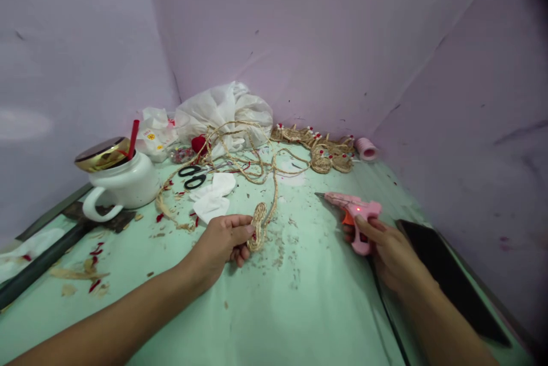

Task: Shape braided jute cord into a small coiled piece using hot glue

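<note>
My left hand [229, 240] pinches a small oval coil of braided straw cord [257, 228] above the table. From the coil, the loose cord [274, 183] runs back in several loops across the tabletop. In my right hand [381, 243] is a pink hot glue gun [353, 210], its handle gripped and its dark nozzle pointing left toward the coil, apart from it. A small light glows on the gun's side, and its black cable runs down toward me. Some fingers of the right hand are hidden behind the handle.
Black-handled scissors [194, 177] and white scraps [214, 194] lie behind my left hand. A white mug [124, 183] with a gold lid stands left, near a hammer-like tool [47, 257]. Straw pieces [323, 157], a pink spool [366, 149] and a plastic bag [226, 109] line the wall; a black tablet [449, 280] lies right.
</note>
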Motion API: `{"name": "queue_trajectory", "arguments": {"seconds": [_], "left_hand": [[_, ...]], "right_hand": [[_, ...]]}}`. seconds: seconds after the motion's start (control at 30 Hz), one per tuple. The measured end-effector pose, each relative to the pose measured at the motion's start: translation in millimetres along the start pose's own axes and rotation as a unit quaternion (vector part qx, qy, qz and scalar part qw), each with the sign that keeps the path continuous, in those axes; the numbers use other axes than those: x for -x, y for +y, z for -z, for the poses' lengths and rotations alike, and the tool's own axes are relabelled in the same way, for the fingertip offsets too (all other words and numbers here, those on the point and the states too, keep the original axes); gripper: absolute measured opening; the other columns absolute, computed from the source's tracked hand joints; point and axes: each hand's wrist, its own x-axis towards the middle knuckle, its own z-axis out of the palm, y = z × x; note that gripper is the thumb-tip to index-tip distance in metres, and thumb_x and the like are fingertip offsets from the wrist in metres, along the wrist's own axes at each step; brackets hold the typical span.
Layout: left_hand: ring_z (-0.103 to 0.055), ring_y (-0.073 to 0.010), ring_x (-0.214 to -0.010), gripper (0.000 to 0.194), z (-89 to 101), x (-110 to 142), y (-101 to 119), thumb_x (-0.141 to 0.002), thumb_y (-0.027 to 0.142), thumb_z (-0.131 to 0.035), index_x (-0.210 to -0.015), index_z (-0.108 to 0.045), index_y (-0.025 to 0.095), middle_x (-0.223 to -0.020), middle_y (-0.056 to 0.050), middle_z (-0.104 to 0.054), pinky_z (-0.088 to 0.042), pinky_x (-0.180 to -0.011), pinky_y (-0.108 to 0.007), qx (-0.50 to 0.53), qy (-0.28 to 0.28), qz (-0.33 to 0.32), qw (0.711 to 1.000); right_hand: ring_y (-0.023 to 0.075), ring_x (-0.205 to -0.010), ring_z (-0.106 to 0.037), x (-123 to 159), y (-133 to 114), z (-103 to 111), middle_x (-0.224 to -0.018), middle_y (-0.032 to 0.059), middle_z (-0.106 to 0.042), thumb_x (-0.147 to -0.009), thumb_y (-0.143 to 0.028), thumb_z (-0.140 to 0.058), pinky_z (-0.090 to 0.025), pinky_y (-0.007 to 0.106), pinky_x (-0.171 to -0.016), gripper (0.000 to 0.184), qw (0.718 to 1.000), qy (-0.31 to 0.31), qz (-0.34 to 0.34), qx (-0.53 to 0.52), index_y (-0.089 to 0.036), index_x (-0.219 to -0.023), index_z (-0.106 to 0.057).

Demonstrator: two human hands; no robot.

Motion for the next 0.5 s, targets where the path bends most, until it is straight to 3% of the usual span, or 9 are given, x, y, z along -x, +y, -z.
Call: {"name": "queue_trajectory", "arguments": {"seconds": [0.1, 0.17, 0.2, 0.23, 0.27, 0.33, 0.43, 0.5], "left_hand": [[-0.045, -0.0060, -0.037, 0.028, 1.4, 0, 1, -0.060, 0.029, -0.071, -0.079, -0.058, 0.012, -0.053, 0.004, -0.052, -0.035, -0.033, -0.017, 0.014, 0.007, 0.011, 1.000], [-0.046, -0.0062, -0.037, 0.027, 2.2, -1, 0, -0.061, 0.030, -0.070, -0.077, -0.058, 0.012, -0.053, 0.003, -0.053, -0.036, -0.033, -0.017, 0.018, 0.003, 0.018, 1.000], [-0.046, -0.0062, -0.038, 0.027, 2.4, -1, 0, -0.062, 0.031, -0.069, -0.077, -0.058, 0.012, -0.053, 0.003, -0.053, -0.036, -0.034, -0.017, 0.019, 0.001, 0.021, 1.000], [-0.046, -0.0063, -0.038, 0.027, 2.5, -1, 0, -0.062, 0.031, -0.069, -0.077, -0.059, 0.012, -0.053, 0.002, -0.053, -0.036, -0.034, -0.017, 0.019, -0.001, 0.023, 1.000], [-0.046, -0.0064, -0.038, 0.027, 2.4, -1, 0, -0.062, 0.032, -0.068, -0.077, -0.059, 0.012, -0.053, 0.002, -0.054, -0.036, -0.034, -0.017, 0.016, -0.003, 0.025, 1.000], [-0.045, -0.0064, -0.038, 0.027, 1.9, 0, 1, -0.062, 0.032, -0.068, -0.079, -0.061, 0.011, -0.053, 0.001, -0.054, -0.035, -0.034, -0.017, 0.010, -0.004, 0.028, 1.000], [-0.044, -0.0060, -0.038, 0.030, 0.9, 0, 4, -0.062, 0.031, -0.068, -0.083, -0.063, 0.010, -0.052, 0.001, -0.054, -0.034, -0.034, -0.016, -0.003, -0.014, 0.034, 0.999], [-0.044, -0.0060, -0.038, 0.032, 0.8, 0, 4, -0.063, 0.032, -0.067, -0.086, -0.064, 0.010, -0.053, 0.001, -0.055, -0.034, -0.034, -0.016, -0.008, -0.020, 0.033, 0.999]], "right_hand": [[0.0271, -0.067, -0.064, 3, 1, 21, -0.076, 0.0105, -0.071, -0.060, -0.043, -0.071, -0.049, 0.035, -0.052, 0.028, 0.983, 0.025, 0.020, 0.183, -0.019, -0.074, -0.069], [0.0305, -0.068, -0.064, 11, -3, 29, -0.078, 0.0123, -0.072, -0.065, -0.045, -0.066, -0.047, 0.038, -0.051, 0.028, 0.927, 0.045, 0.084, 0.362, -0.021, -0.078, -0.072], [0.0313, -0.066, -0.064, 16, -7, 28, -0.077, 0.0127, -0.071, -0.068, -0.047, -0.063, -0.046, 0.040, -0.051, 0.030, 0.895, 0.060, 0.117, 0.427, -0.022, -0.082, -0.073], [0.0307, -0.065, -0.064, 21, -13, 23, -0.080, 0.0124, -0.072, -0.070, -0.047, -0.060, -0.047, 0.041, -0.051, 0.031, 0.881, 0.045, 0.159, 0.443, -0.022, -0.084, -0.072], [0.0295, -0.070, -0.065, 24, -20, 15, -0.085, 0.0117, -0.071, -0.074, -0.047, -0.056, -0.049, 0.041, -0.056, 0.031, 0.878, 0.017, 0.221, 0.424, -0.022, -0.086, -0.071], [0.0276, -0.087, -0.064, 26, -32, -12, -0.095, 0.0101, -0.070, -0.082, -0.039, -0.051, -0.051, 0.041, -0.070, 0.025, 0.863, -0.101, 0.332, 0.367, -0.023, -0.088, -0.069], [0.0229, -0.103, -0.058, 17, -41, -59, -0.108, 0.0085, -0.066, -0.086, -0.022, -0.047, -0.047, 0.041, -0.086, 0.023, 0.795, -0.262, 0.418, 0.354, -0.023, -0.101, -0.065], [0.0238, -0.117, -0.048, 8, -38, -82, -0.118, 0.0089, -0.062, -0.087, -0.017, -0.046, -0.040, 0.045, -0.095, 0.028, 0.750, -0.330, 0.446, 0.361, -0.021, -0.111, -0.060]]}}
